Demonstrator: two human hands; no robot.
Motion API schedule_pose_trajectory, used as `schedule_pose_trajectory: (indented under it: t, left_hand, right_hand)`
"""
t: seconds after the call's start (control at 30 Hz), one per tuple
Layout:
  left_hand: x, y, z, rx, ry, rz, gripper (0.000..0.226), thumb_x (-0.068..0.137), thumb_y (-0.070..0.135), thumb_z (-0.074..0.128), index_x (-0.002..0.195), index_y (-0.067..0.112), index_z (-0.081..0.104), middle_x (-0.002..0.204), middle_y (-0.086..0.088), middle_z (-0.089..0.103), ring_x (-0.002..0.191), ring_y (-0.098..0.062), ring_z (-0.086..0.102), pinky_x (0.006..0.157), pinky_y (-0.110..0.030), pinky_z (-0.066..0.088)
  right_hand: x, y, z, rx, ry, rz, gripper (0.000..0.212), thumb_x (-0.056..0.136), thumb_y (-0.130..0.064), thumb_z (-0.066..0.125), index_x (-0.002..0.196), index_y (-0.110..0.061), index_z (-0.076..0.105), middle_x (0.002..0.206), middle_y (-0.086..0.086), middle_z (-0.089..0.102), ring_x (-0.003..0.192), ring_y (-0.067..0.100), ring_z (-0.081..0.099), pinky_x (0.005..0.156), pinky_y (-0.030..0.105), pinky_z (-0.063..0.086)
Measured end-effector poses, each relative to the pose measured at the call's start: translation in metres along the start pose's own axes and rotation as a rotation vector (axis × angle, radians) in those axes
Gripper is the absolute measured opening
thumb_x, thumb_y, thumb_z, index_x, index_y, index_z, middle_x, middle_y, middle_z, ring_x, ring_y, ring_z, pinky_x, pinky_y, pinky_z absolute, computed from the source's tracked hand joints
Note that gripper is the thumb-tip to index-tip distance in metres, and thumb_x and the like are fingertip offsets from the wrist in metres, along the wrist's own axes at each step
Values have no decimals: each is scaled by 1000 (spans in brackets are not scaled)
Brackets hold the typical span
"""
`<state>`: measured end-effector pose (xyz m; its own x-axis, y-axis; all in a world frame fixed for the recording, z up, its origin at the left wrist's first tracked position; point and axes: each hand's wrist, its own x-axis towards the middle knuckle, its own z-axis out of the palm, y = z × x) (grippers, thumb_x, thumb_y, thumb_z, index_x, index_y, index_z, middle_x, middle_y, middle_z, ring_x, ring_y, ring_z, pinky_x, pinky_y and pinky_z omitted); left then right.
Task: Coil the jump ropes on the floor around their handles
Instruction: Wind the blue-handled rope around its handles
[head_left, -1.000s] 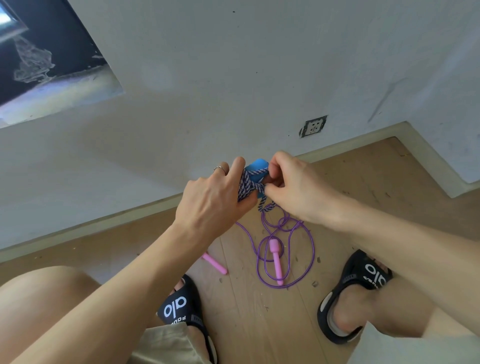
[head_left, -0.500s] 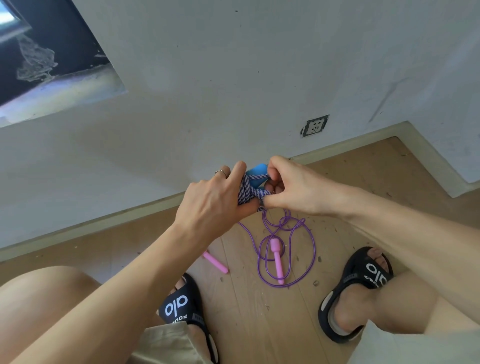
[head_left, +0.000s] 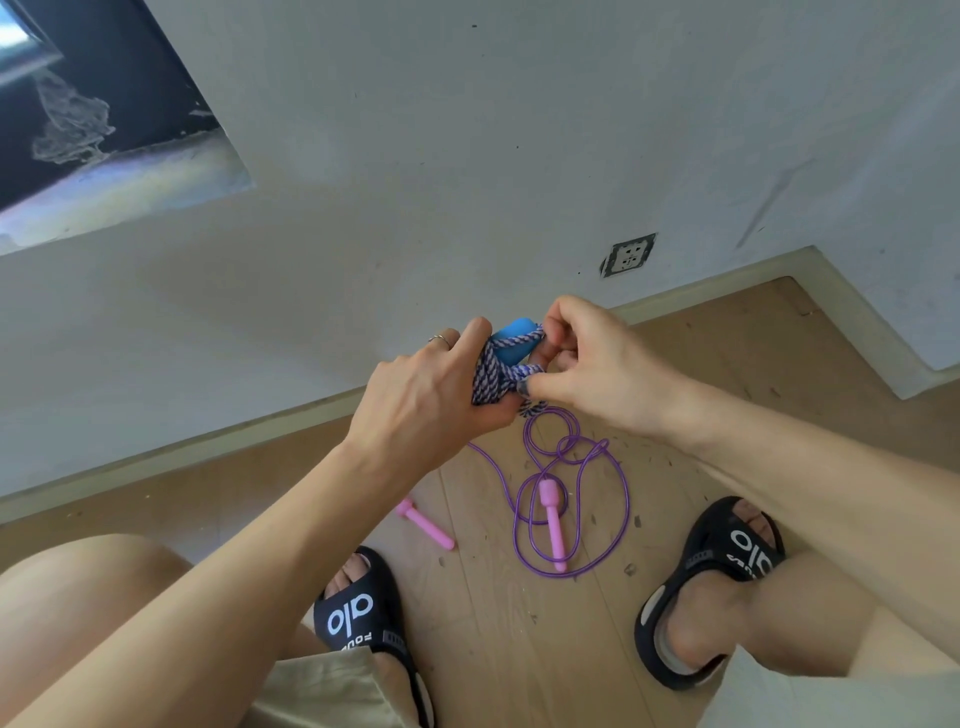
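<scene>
1. Since a second ago the short tail of braided cord that dangled below the right hand (head_left: 597, 369) has nearly gone; only a frayed tip shows under the two hands now, and both hands sit where they were.
2. Right fingertips (head_left: 535, 385) pinch a turn of the striped rope (head_left: 488, 376) just beside the left thumb; the other right fingers curl in behind the bundle and are partly hidden.
3. Left hand (head_left: 426, 395) grips the wrapped bundle, fingers curled round it; its palm side and fingertips cannot be seen.
4. Only the rounded end of the blue handle (head_left: 511, 338) sticks out above the wraps; whether a second handle lies inside cannot be told.
5. On the wooden floor (head_left: 519, 649) below, the purple rope (head_left: 626, 499) lies in loose loops around one pink handle (head_left: 551, 519).
6. A second pink handle (head_left: 426, 525) lies just left, its upper end hidden behind the left forearm.
7. Black sandals (head_left: 358, 618) frame the ropes, and a wall socket (head_left: 628, 254) sits above the skirting.
</scene>
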<state>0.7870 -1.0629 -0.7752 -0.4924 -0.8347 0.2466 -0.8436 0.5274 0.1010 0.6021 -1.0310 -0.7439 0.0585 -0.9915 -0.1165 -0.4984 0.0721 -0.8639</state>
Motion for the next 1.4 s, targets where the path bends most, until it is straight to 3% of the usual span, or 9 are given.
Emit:
schedule_pose_trajectory:
  t: [0.17,0.27,0.5,0.63,0.8,1.03,1.13,1.27,1.4]
  left_hand:
    - [0,3,4,-38,-101,-40,56,69,77,38,92,27,31,69,5,49,55,-26,53,47,-33,45]
    - [1,3,2,-73,-148,-36,57,66,76,50,90,29,30,67,6,48,57,-25,53,48,-32,43]
    - [5,-6,0,-113,-203,15,61,63,73,63,98,29,39,73,8,52,64,-23,57,53,-34,49]
    - [0,-14,6,-88,-271,18,64,64,79,57,101,31,38,82,8,58,69,-24,59,55,-36,51]
    - [1,-10,7,-106,-278,25,61,65,78,57,102,33,39,81,8,58,69,-24,59,55,-34,50]
    - [-2,20,7,-55,-236,201,65,70,77,46,118,33,43,83,11,51,67,-24,62,54,-35,53]
    - [-3,21,5,-80,-211,187,66,71,80,43,113,29,42,85,11,54,68,-24,61,54,-38,53]
    - [-15,27,-2,-303,-214,90,65,73,85,45,111,33,37,86,12,54,72,-22,58,60,-37,50]
    - [-16,29,-17,-619,-288,89,46,88,62,56,114,31,34,94,12,56,74,-8,52,67,-32,42]
  right_hand:
    - [-9,-2,3,-252,50,-101,32,76,-7,68,84,-21,41,70,-8,58,55,4,47,50,16,36]
    - [-8,-3,2,-320,-19,-100,28,79,-11,66,89,-21,42,75,-7,57,59,-3,48,53,14,37]
    - [-2,-11,-11,-11,-131,76,24,84,-13,67,91,-18,44,70,-4,63,59,14,51,57,27,42]
    - [-1,-11,-14,-70,-54,44,26,86,-24,69,102,-17,50,84,-1,74,74,13,59,70,30,45]
    - [9,-11,-14,510,38,207,17,90,-13,67,101,-9,54,70,2,63,74,18,62,80,37,52]
    - [23,-20,-15,905,19,276,15,94,1,53,92,-11,44,66,8,48,45,12,34,45,25,33]
    - [27,-20,-26,686,38,211,13,93,-3,56,93,-11,45,61,6,52,44,16,35,45,27,35]
    - [17,-27,-38,361,24,73,17,87,-8,65,97,-11,52,66,7,59,62,21,56,68,38,49]
    - [-3,-32,-54,175,106,-49,24,87,2,62,104,-11,50,86,7,63,74,25,69,75,38,56]
